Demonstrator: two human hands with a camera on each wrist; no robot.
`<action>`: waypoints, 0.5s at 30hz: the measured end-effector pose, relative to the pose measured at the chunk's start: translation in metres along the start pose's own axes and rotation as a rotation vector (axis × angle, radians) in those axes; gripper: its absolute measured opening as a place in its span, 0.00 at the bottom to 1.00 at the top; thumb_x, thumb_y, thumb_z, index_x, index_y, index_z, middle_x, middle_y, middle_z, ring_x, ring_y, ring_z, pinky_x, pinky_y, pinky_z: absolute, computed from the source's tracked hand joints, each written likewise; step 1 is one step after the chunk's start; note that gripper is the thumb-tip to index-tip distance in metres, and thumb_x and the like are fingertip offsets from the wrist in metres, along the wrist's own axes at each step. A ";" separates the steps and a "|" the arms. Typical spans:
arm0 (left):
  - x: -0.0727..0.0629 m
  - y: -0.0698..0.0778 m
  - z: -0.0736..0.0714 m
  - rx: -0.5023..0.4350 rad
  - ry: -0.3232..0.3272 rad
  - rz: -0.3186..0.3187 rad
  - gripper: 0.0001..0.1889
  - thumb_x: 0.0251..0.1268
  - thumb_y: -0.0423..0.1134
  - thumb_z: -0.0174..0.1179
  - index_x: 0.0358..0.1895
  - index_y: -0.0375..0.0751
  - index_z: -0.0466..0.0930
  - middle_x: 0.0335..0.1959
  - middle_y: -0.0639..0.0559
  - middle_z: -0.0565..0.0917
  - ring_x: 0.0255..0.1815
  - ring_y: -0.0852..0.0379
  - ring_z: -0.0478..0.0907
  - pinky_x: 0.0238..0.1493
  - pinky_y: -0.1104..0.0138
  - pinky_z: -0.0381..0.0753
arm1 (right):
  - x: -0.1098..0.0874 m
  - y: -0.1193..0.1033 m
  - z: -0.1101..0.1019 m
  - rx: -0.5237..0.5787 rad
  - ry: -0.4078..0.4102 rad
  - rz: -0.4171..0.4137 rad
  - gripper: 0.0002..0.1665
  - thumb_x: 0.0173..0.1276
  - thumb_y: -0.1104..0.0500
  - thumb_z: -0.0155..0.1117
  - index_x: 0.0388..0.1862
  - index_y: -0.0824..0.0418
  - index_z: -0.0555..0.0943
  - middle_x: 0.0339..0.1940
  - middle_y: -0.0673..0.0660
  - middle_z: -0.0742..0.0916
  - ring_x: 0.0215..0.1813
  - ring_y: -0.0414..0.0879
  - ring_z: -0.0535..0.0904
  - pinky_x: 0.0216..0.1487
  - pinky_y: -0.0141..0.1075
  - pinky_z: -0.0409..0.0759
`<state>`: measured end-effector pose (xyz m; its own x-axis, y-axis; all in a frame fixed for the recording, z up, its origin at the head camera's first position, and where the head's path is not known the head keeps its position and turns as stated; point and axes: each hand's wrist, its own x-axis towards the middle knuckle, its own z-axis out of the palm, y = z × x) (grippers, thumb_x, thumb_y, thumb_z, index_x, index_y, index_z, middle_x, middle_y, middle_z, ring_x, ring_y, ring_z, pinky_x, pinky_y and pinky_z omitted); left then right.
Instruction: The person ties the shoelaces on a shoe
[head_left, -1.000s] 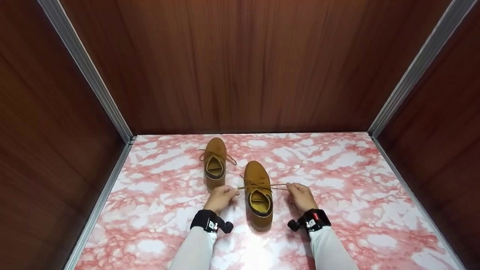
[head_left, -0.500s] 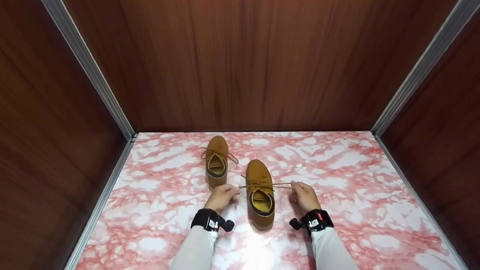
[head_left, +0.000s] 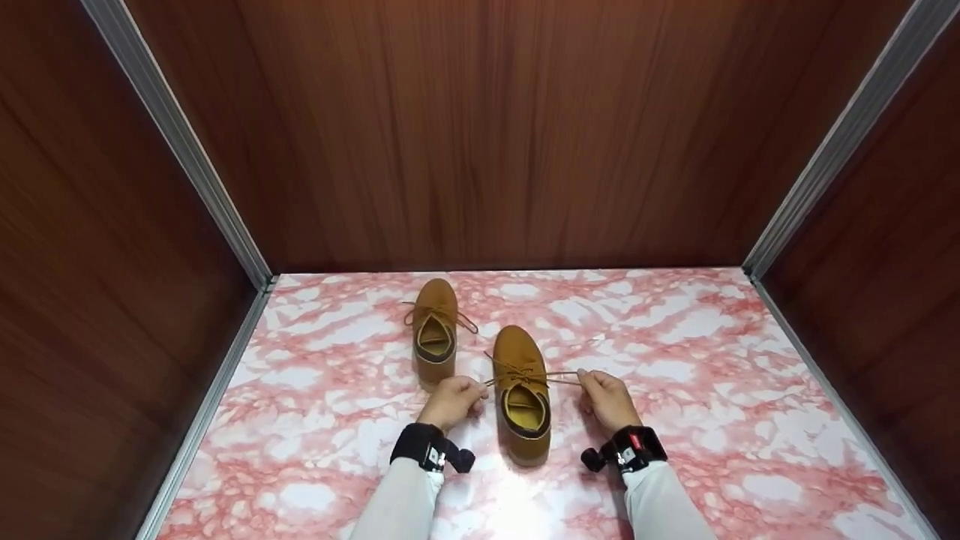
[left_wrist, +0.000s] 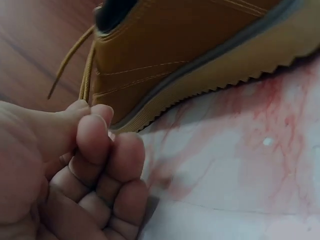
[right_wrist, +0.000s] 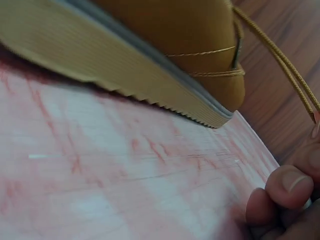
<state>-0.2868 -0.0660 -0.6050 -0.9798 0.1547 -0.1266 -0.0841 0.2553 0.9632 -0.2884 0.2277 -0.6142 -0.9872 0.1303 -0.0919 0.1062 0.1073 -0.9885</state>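
Note:
A tan lace-up shoe (head_left: pixel 517 345) stands between my hands with its toe pointing away. My left hand (head_left: pixel 451 401) pinches a loop of its shoelace (left_wrist: pixel 86 75) between thumb and forefinger, the other fingers curled below. On the other side, my right hand (head_left: pixel 609 401) grips a second loop of the shoelace (right_wrist: pixel 285 62), pulled out sideways in two strands. A knot sits at the middle of the laces. One loose lace end sticks out to the upper left of the shoe. In the right wrist view the pinching fingertips are partly cut off by the edge.
The matching tan shoe (head_left: pixel 436 300), its lace tied in a bow, stands farther back on the left. Both are on a red-and-white marbled surface (head_left: pixel 675 450). Dark wood panels (head_left: pixel 480 135) with grey metal corner strips enclose the back and sides.
Both hands keep hold of the lace loops on either side of the shoe. The left hand has come slightly nearer the shoe; the view has shifted a little.

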 end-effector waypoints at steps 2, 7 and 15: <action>0.000 0.002 0.004 0.009 -0.004 0.008 0.14 0.76 0.37 0.59 0.38 0.27 0.85 0.22 0.52 0.80 0.25 0.59 0.76 0.32 0.71 0.78 | 0.000 -0.002 0.000 -0.035 -0.002 0.001 0.29 0.80 0.52 0.61 0.17 0.60 0.69 0.11 0.50 0.73 0.18 0.45 0.68 0.23 0.31 0.68; -0.001 0.005 0.013 0.000 0.000 0.007 0.15 0.77 0.37 0.58 0.37 0.24 0.81 0.24 0.47 0.80 0.23 0.58 0.75 0.27 0.71 0.78 | -0.001 -0.005 0.000 -0.070 0.005 0.016 0.31 0.79 0.48 0.62 0.18 0.64 0.72 0.10 0.51 0.75 0.15 0.42 0.66 0.19 0.31 0.63; -0.003 0.001 0.014 -0.059 0.005 -0.032 0.18 0.75 0.41 0.63 0.56 0.29 0.78 0.31 0.38 0.87 0.27 0.58 0.81 0.34 0.65 0.86 | 0.001 -0.002 -0.004 0.060 0.006 0.023 0.36 0.80 0.48 0.62 0.13 0.67 0.70 0.09 0.54 0.74 0.18 0.48 0.71 0.28 0.35 0.74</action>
<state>-0.2815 -0.0533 -0.6070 -0.9774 0.1426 -0.1560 -0.1254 0.2030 0.9711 -0.2886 0.2316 -0.6122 -0.9838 0.1381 -0.1143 0.1215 0.0450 -0.9916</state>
